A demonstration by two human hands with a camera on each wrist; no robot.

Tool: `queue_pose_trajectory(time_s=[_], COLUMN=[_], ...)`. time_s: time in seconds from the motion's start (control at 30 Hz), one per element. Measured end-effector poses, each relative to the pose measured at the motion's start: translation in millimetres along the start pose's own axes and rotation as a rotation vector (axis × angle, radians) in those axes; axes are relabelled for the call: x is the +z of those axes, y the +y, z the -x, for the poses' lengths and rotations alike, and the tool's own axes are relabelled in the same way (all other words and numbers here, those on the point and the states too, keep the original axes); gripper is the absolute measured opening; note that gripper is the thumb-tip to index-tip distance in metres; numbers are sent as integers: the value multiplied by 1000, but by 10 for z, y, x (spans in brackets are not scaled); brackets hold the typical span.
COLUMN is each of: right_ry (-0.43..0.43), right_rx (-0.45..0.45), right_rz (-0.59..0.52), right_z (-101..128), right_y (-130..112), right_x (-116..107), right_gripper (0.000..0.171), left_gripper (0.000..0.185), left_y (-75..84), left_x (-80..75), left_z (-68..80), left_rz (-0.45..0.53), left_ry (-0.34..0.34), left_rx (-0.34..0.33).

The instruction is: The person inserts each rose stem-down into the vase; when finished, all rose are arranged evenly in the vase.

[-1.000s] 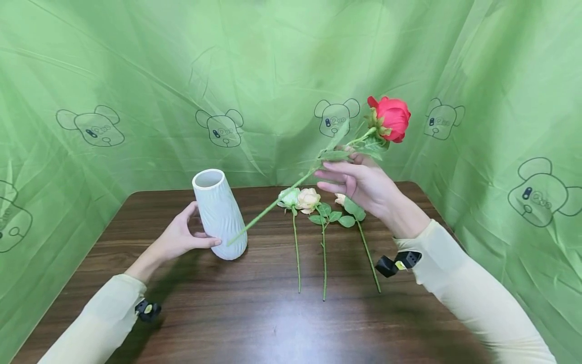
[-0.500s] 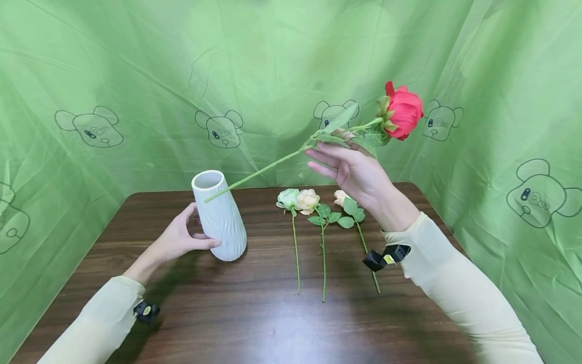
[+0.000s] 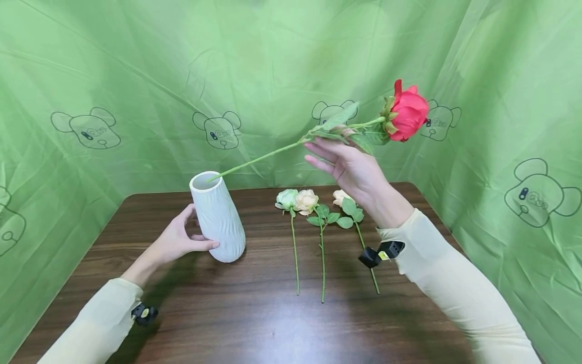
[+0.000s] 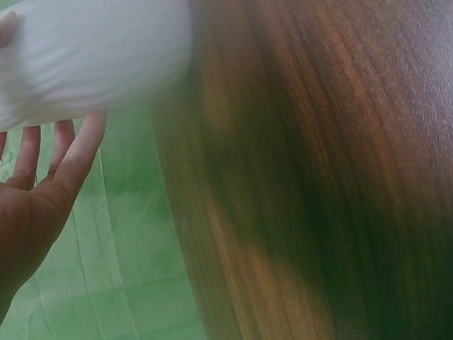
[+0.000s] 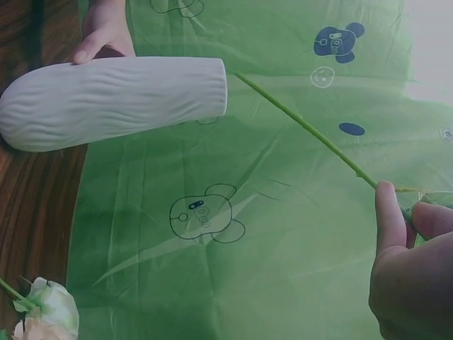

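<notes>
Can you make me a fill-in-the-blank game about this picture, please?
1. The bloom on the flower stem held by the right hand is coloured ____.
2. The stem's lower tip is ____ (inside or outside) the vase that the left hand holds.
3. On the table, the number of flowers lying down is ____.
4. The cloth behind the table is coloured ____.

Missing words: red; outside; three; green.

Green cloth (image 3: 273,55) printed with animal heads (image 3: 541,199) hangs around a brown table (image 3: 218,313).
</notes>
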State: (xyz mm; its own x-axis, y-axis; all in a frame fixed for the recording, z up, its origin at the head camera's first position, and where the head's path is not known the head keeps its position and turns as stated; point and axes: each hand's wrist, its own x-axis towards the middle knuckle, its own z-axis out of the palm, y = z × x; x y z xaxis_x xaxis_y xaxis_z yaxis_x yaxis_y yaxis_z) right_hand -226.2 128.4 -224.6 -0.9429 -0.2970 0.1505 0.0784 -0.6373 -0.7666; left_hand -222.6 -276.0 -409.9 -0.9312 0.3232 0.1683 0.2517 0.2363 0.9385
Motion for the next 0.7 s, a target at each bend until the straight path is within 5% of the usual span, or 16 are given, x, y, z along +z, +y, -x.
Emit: queue_pose_trajectory(time_s=[0.5, 0.7], right_ry=[-119, -131], right_rx=[16, 24], right_rz=[199, 187], right_z=[-137, -159], right_y=[167, 231], right_x=[181, 279], right_gripper=[25, 24], left_gripper=[84, 85], left_y=[6, 11], left_x=[-23, -21], left_z=[20, 29], left_rz=[4, -5], left_ry=[-12, -15], left_rx=[4, 0])
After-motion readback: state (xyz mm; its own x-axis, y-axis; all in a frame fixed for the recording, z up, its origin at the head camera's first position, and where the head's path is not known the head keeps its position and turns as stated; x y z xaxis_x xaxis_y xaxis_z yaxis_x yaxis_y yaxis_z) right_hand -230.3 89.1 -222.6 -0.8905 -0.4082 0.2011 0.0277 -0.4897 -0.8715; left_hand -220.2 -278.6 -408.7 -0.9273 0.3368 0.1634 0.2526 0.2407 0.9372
